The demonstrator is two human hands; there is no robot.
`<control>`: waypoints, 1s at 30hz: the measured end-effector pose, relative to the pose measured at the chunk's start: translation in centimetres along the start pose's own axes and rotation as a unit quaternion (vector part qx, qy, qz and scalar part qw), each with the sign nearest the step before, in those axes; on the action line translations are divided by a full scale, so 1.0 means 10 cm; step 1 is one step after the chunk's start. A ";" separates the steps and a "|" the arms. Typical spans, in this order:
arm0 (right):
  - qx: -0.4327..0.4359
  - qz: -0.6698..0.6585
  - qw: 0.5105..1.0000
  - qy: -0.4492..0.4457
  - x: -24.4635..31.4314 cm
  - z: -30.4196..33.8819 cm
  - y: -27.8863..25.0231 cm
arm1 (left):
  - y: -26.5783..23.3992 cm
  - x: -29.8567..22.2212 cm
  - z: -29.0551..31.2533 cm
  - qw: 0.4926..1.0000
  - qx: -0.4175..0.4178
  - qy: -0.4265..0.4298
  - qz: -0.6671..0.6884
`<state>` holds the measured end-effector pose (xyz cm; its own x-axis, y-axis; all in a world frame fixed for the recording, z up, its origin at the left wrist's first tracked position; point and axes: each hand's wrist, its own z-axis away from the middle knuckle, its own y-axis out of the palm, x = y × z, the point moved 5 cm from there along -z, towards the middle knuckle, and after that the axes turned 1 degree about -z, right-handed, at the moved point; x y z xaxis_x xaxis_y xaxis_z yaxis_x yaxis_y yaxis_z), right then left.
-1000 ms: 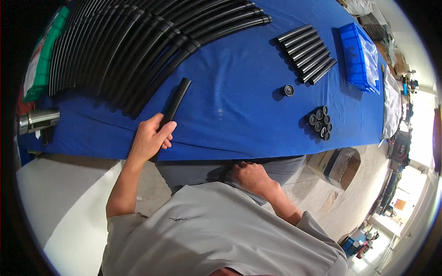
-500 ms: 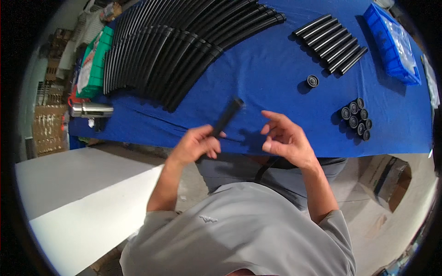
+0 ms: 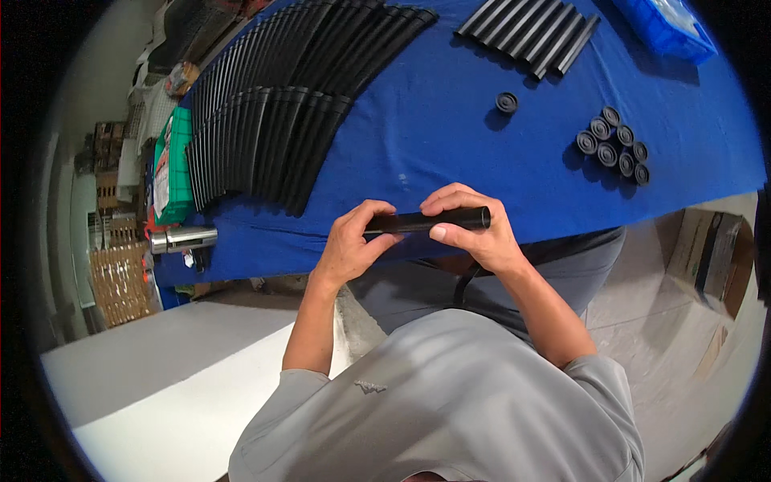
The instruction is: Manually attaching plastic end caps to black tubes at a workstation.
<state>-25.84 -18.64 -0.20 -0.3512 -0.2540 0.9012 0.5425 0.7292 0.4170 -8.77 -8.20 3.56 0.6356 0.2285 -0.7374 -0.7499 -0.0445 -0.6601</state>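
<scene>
A short black tube [image 3: 414, 222] lies level between my two hands, just above the table's near edge. My left hand [image 3: 357, 233] is closed round its left end, thumb below and fingers above. Toward the other end, my right hand [image 3: 474, 229] grips the tube between thumb and fingers, and the open round end sticks out past it. Beyond my hands, a single black ribbed round cap [image 3: 507, 103] stands alone on the cloth. Several similar round caps [image 3: 607, 153] are grouped to its right.
The blue cloth [image 3: 418, 153] covers the table. Long black tubes [image 3: 265, 145] lie in dense rows at the left, short black tubes [image 3: 526, 36] at the back. A green bin [image 3: 178, 173], a metal cylinder [image 3: 185, 238] and a blue bin [image 3: 671, 32] stand at the sides.
The tube has turned from a slant to level. My right hand, empty before, has closed on it. The view has shifted, so the table's things sit differently in the picture.
</scene>
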 end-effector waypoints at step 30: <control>-0.011 -0.050 0.999 0.007 -0.27 0.13 -0.08 | 0.75 -0.02 0.35 0.700 0.057 -0.070 0.708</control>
<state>-26.34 -17.68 -3.17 -0.3949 -0.3336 0.8560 0.5210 0.6861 0.5077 -15.13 -5.20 -0.77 -0.7788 0.1273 -0.6142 -0.6246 -0.2475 0.7407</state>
